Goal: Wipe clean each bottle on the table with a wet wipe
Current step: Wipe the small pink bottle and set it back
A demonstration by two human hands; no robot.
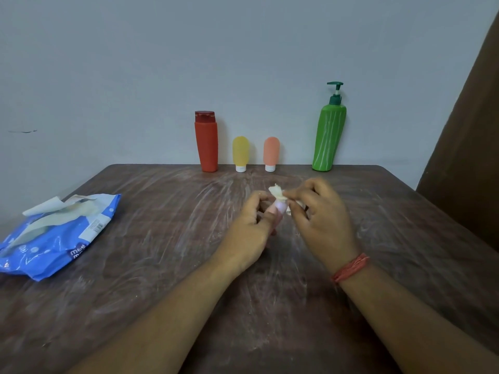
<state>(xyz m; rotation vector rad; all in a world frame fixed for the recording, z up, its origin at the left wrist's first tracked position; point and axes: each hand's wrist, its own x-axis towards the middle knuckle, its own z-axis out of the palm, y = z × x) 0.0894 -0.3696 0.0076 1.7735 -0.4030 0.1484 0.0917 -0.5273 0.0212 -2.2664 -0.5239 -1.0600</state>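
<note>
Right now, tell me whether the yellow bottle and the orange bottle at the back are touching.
Apart. The head view shows the yellow bottle and the orange bottle standing cap-down side by side, with a clear strip of wall and table visible between them.

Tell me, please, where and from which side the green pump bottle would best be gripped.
Probably round the body of the green pump bottle, coming from the front: it stands upright against the wall, the right side narrowly open, and the pump head looks too slim to hold.
</note>
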